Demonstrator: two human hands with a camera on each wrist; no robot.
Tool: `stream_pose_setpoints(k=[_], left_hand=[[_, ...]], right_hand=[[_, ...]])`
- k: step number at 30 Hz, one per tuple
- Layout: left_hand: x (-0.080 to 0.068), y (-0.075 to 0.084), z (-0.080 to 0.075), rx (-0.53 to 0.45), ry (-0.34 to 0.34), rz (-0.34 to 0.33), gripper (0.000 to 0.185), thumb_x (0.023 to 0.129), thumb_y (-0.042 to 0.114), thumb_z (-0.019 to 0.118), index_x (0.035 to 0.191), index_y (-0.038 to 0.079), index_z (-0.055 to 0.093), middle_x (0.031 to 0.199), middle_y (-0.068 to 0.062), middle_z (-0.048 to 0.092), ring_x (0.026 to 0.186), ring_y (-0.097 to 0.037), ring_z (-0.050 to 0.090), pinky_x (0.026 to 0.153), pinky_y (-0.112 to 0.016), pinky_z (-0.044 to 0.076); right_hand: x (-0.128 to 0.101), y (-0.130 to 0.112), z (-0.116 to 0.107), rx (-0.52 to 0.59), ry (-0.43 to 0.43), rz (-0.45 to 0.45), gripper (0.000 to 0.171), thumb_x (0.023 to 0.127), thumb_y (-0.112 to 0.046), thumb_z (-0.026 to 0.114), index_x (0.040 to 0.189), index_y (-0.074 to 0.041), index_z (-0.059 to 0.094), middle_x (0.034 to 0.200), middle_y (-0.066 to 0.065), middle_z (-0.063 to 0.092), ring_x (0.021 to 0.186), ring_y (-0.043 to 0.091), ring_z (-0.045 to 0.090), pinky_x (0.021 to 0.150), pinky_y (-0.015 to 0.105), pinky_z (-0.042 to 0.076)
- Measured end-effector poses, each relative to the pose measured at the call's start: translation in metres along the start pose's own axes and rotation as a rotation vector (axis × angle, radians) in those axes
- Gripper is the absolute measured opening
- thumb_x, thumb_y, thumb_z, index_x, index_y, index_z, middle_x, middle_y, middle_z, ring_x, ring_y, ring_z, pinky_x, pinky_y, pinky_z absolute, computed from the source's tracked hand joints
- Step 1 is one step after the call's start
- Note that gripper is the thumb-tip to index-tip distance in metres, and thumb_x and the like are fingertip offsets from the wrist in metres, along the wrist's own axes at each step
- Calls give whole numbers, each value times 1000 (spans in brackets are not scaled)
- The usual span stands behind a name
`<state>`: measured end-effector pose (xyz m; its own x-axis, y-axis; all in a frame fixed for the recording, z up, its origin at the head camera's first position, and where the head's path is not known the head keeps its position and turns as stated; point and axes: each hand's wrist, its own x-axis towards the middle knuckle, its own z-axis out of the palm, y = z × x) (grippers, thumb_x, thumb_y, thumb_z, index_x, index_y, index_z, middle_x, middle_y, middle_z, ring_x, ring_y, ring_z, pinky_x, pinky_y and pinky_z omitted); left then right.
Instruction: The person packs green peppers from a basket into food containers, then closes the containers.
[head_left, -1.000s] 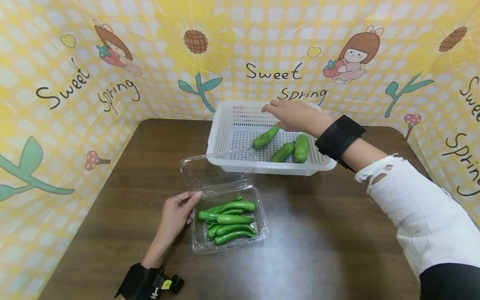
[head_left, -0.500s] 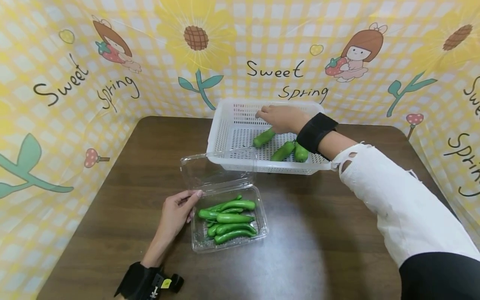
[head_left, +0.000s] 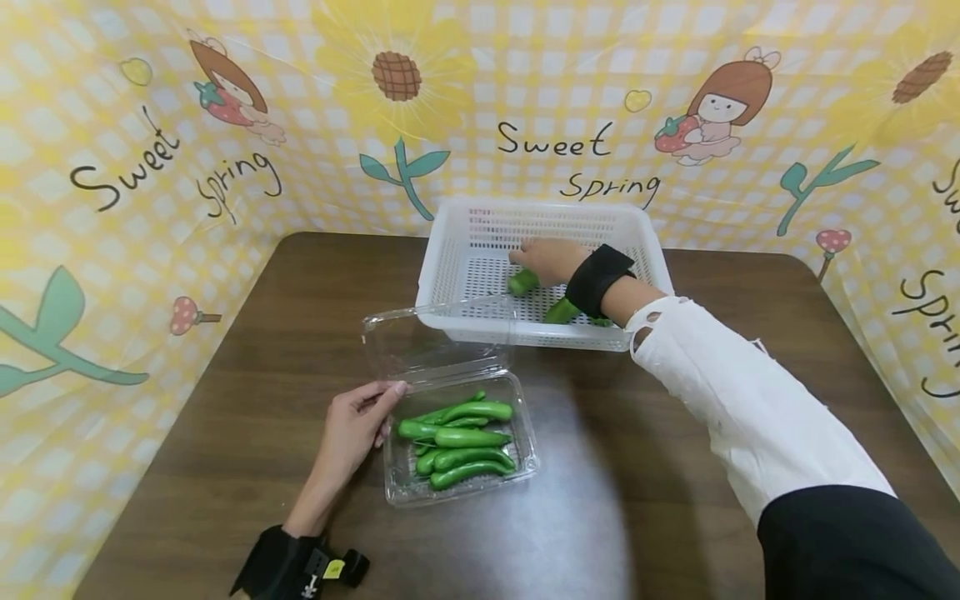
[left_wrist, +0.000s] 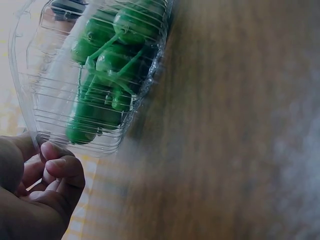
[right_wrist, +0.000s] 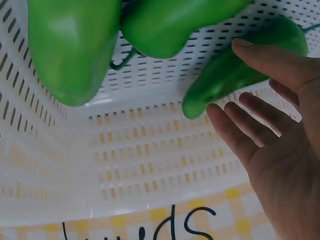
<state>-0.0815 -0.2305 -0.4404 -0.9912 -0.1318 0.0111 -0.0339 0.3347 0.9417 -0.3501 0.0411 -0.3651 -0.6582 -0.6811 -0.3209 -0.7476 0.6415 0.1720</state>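
Basket peppers [head_left: 561, 311] (hidden by wrist)

Three green peppers [head_left: 522, 281] lying in white slotted basket [head_left: 457, 258], one under fingers [right_wrist: 260, 60]

Probably a staged booth: cartoon backdrop [head_left: 225, 167] around table [head_left: 637, 467]

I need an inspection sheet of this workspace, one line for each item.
Surface: brown table.
Job's things: white basket with three green peppers, one under the right hand; open clear box full of thin green peppers.
Clutter: nothing seen.
Grippers: right hand open, its thumb on the pepper; left hand pinches the box's edge.
Cables: nothing seen.
Surroundings: yellow checked backdrop.
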Motion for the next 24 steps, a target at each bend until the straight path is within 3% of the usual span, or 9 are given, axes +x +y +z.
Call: stream_pose_setpoints(k=[6,18,24], left_hand=[[2,-1,1,0,-2,0,27,97,33,64,108,10,75,57,-3,57,43,-12,46,40,-26,43],[3,0,0,7,-6,-4,26,98,32,64,108,11,75,60,-10,59,44,-18,48,40,-27,43],[3,1,1,6,-9,-19,27,98,33,63,108,11,75,62,-12,60,44,-15,48,41,-27,44]], right_hand=[[-1,5,9,-34,12,-11,49,89,3,65,134,-8,52,122,16,63,111,31,59,96,42,51],[5,7,18,-89,14,2,47,90,3,64,135,-6,54,120,15,67,114,32,62,102,43,49],[6,6,19,-95,9,0,39,95,2,57,133,-4,53,114,17,68,110,33,63,100,44,50]])
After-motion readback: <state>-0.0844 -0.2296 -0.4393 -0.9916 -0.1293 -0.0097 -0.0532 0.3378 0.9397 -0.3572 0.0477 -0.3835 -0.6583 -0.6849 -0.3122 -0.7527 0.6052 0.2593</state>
